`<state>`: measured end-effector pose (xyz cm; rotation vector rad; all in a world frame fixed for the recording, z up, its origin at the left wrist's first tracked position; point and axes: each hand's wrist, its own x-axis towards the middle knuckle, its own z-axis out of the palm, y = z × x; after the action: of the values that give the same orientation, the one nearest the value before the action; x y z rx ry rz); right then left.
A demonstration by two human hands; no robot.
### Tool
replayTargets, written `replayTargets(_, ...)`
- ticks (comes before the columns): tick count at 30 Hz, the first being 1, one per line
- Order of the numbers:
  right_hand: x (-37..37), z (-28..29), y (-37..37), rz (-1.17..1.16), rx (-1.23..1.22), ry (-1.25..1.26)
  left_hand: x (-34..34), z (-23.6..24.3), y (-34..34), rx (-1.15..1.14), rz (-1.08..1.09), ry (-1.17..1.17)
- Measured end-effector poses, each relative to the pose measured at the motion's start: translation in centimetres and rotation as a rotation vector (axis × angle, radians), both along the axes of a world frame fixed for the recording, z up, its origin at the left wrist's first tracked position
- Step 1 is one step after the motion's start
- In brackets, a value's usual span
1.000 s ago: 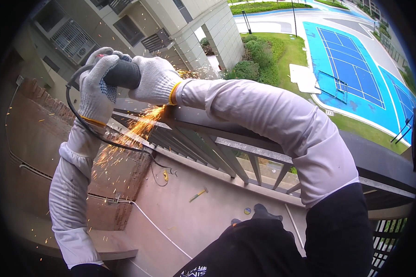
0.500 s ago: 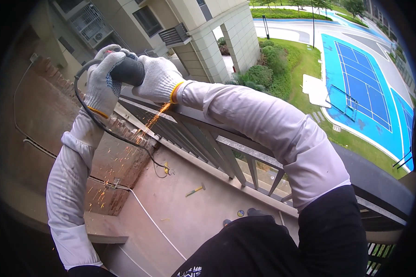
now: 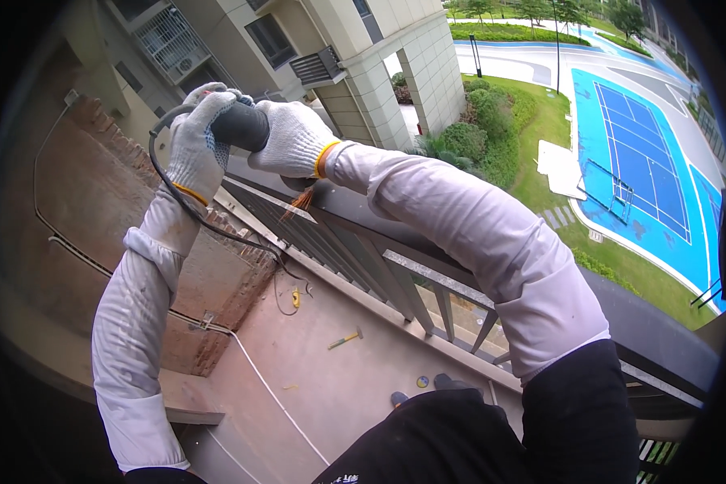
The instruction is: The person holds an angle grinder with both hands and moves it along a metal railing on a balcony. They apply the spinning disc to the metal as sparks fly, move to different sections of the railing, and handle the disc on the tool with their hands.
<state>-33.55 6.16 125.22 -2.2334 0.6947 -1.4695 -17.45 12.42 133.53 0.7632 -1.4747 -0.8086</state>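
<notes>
My left hand (image 3: 198, 149), in a white knitted glove with a yellow cuff, is wrapped round the dark body of an angle grinder (image 3: 242, 127). Gripping the same tool from the other side is my right hand (image 3: 293, 143), gloved alike. The grinder is over the dark metal railing (image 3: 351, 211); its disc is mostly hidden beneath my right hand. A short tuft of orange sparks (image 3: 302, 200) shows below that hand, at the rail. From the tool a black power cord (image 3: 210, 231) loops past my left wrist toward the floor.
A hammer (image 3: 345, 339) and a small yellow object (image 3: 296, 298) lie on the balcony floor (image 3: 298, 387). A white cable (image 3: 258, 371) crosses it. The rough brick wall (image 3: 137, 210) stands at left. Beyond the railing, far below, are lawn and a blue sports court (image 3: 637, 153).
The long spray of sparks that reached down toward the wall and floor has shrunk to a short tuft. The whole view has shifted slightly; both hands keep their hold on the grinder.
</notes>
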Motion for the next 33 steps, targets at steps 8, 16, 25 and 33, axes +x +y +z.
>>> replayTargets(8,0.1,0.0,-0.3,-0.012,-0.009,-0.015,-0.1,0.0,-0.1,-0.025,0.024,-0.025)
replayTargets(16,0.2,-0.2,-0.3,-0.036,0.0,-0.018,0.0,-0.1,-0.3,-0.034,-0.041,-0.016)
replayTargets(25,-0.1,-0.3,-0.1,-0.047,0.026,-0.003,0.6,-0.4,-1.1,-0.025,-0.018,-0.042)
replayTargets(33,-0.3,-0.1,-0.1,-0.067,0.002,0.03,0.3,-0.6,-0.7,0.008,0.009,-0.015)
